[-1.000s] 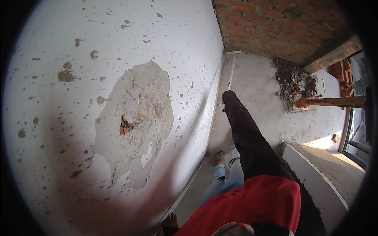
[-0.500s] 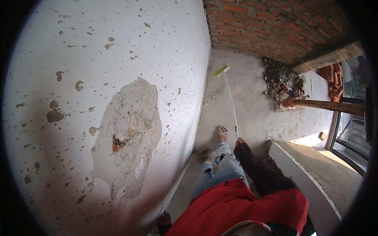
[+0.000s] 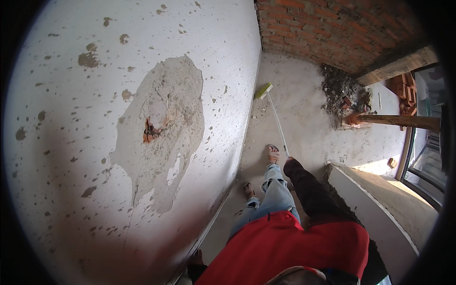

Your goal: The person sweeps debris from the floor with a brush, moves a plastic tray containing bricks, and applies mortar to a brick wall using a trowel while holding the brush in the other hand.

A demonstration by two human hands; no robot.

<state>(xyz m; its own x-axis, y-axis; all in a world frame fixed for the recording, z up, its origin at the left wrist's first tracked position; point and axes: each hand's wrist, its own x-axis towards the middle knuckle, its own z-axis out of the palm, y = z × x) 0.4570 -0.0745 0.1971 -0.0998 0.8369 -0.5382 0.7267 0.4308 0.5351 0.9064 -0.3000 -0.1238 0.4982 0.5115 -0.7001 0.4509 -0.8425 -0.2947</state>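
A broom with a pale, thin handle [image 3: 277,119] reaches forward over the floor from my right hand [image 3: 289,159]. My right hand is closed around the handle's near end, just past a dark sleeve. At the far end, the yellow-green broom head [image 3: 263,90] rests on the floor close to the base of the white wall. My left hand [image 3: 196,258] hangs low by that wall, at the lower edge of the picture. It is small and in shadow, so its fingers cannot be made out.
Brown splatters and a patch of bare plaster [image 3: 164,109] mark the white wall on my left. Ahead stands a brick wall [image 3: 323,33]. Rubble [image 3: 344,92], a wooden post [image 3: 399,121] and stacked bricks [image 3: 403,92] lie right, beyond a low ledge [image 3: 375,204].
The broom head has shifted left toward the wall and turned more steeply. My right hand has moved slightly forward with the handle. The view has tilted a little.
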